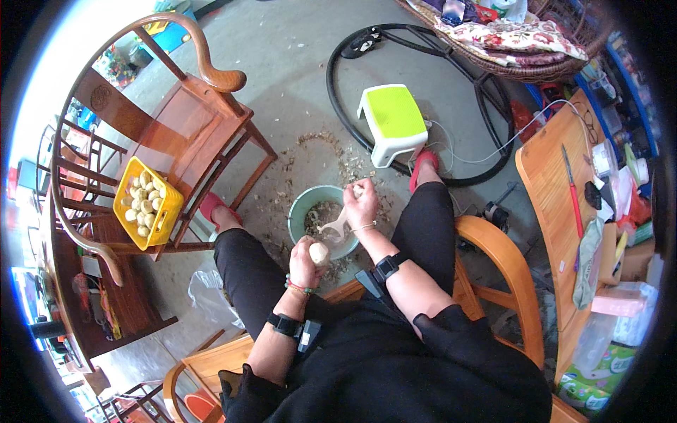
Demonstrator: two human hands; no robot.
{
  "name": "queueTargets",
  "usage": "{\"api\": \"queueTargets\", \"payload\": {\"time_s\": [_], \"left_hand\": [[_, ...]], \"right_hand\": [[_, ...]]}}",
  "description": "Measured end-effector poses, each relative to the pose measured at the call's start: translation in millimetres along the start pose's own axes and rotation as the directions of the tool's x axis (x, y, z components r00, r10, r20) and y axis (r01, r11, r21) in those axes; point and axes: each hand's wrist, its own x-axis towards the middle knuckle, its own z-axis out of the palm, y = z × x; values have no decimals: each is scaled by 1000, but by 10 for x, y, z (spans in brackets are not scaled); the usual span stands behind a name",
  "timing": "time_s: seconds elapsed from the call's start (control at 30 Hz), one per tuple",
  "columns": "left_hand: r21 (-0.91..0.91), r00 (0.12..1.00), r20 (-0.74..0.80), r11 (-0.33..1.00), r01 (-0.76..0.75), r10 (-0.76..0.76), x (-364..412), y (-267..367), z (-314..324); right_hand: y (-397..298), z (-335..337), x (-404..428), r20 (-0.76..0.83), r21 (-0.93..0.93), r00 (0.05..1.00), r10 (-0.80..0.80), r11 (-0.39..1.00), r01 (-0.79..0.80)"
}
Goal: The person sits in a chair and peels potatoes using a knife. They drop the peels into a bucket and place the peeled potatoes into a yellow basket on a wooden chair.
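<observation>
My left hand [305, 264] is closed around a pale, round peeled root vegetable [319, 254], just over the near left rim of a green plastic basin [299, 205]. My right hand [362, 203] grips a pale-handled peeler [335, 227] whose head points down over the basin; something whitish also shows between its fingers. Peelings [322, 211] lie inside the basin, in part hidden by my hands. A yellow plastic basket [177, 203] on the wooden armchair at the left holds several similar peeled pieces [143, 198].
Scraps lie on the grey floor [285, 69] around the basin. A green-topped white stool [395, 112] stands beyond, within a black metal ring frame [333, 95]. At the right, a wooden table [545, 158] bears a red-handled knife [576, 209], cloth and packages. A plastic bag [209, 296] lies left of my legs.
</observation>
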Motion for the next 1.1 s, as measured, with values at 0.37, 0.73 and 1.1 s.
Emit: {"api": "queueTargets", "payload": {"time_s": [0.37,0.73,1.1], "left_hand": [[340,980,92,919,-198,177,100,-136,-154],[400,956,89,869,-290,279,248,-265,-291],[-93,981,107,981,171,-161,35,120,0]], "right_hand": [[-2,15,24,47,-11,998,31,999,-31],[81,85,-16,43,-21,994,100,995,-100],[77,32,18,-40,262,989,144,957,-129]]}}
